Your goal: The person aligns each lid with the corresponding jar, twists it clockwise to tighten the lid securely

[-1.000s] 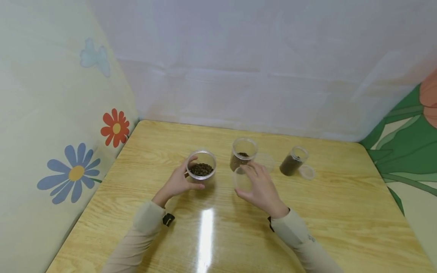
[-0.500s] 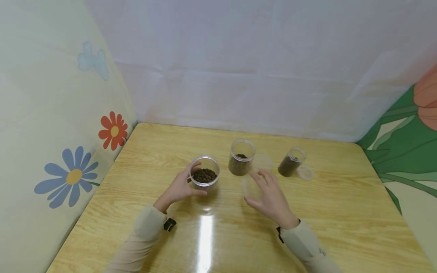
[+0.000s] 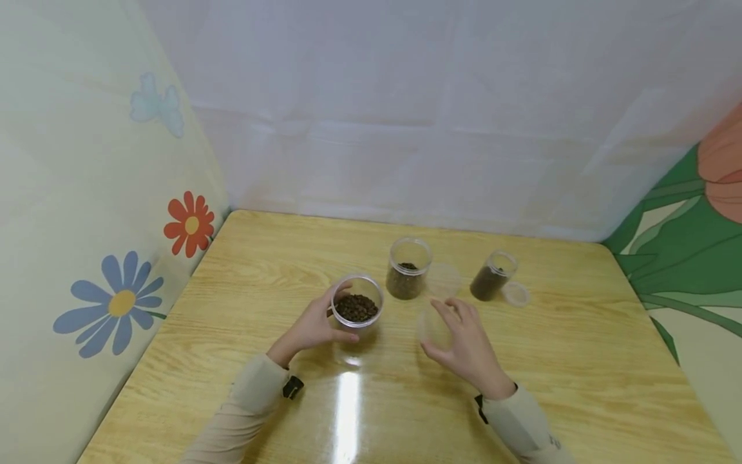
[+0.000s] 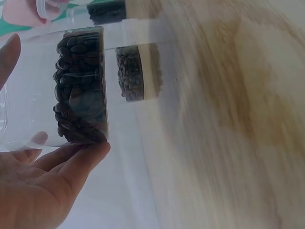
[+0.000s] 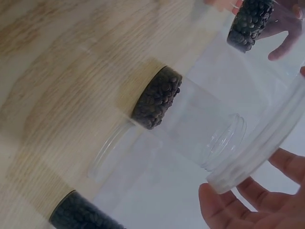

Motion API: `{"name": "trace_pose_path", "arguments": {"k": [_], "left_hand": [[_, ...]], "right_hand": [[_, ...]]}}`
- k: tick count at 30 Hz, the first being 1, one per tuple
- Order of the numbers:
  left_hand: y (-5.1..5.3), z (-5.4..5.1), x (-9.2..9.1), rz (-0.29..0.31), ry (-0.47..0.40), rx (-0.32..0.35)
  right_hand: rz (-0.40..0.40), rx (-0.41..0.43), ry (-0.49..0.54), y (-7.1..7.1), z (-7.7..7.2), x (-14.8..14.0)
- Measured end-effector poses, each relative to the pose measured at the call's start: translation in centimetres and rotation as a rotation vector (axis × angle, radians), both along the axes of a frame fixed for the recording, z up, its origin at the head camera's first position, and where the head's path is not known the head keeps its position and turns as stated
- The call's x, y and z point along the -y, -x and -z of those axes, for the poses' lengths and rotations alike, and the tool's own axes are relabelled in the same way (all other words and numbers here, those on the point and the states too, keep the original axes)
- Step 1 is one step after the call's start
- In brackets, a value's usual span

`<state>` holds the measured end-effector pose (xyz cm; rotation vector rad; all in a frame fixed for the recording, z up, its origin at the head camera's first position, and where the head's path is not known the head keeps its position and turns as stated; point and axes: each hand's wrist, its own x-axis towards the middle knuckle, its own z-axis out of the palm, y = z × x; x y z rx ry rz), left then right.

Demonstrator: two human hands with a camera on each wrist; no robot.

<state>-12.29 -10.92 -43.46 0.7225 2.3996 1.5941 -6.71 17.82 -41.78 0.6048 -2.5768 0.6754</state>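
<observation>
My left hand (image 3: 315, 325) grips a clear round jar (image 3: 358, 324) from its left side. Dark coffee beans (image 4: 81, 86) fill its lower part, and its mouth has no lid on. In the left wrist view the jar's base is apart from the tabletop. My right hand (image 3: 466, 345) holds a translucent round lid (image 5: 259, 138) by its rim, tilted up on edge, to the right of that jar. Behind the hands stands a second open jar (image 3: 406, 280) with fewer beans. A flat lid (image 3: 444, 281) lies beside it.
Farther right stands a narrower jar (image 3: 489, 282) with dark contents, a small lid (image 3: 516, 294) lying next to it. The wood-grain table (image 3: 278, 258) meets a pale cloth backdrop (image 3: 348, 129) at the back. A flower-printed sheet (image 3: 87, 193) borders the left.
Both hands have come nearer the table's front, shifting rightward. The right hand, with its lid, has moved away from the middle jar. The left hand still holds its jar.
</observation>
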Motion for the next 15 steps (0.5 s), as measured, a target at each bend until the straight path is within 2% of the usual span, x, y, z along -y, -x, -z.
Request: {"name": "trace_pose_path", "arguments": {"k": [9, 15], "left_hand": [[-0.1, 0.3, -0.9, 0.057, 0.016, -0.007], [0.0, 0.6, -1.2, 0.078, 0.036, -0.016]], "right_hand": [[0.015, 0.055, -0.001, -0.6, 0.2, -0.3], [0.01, 0.053, 0.007, -0.8, 0.5, -0.6]]}}
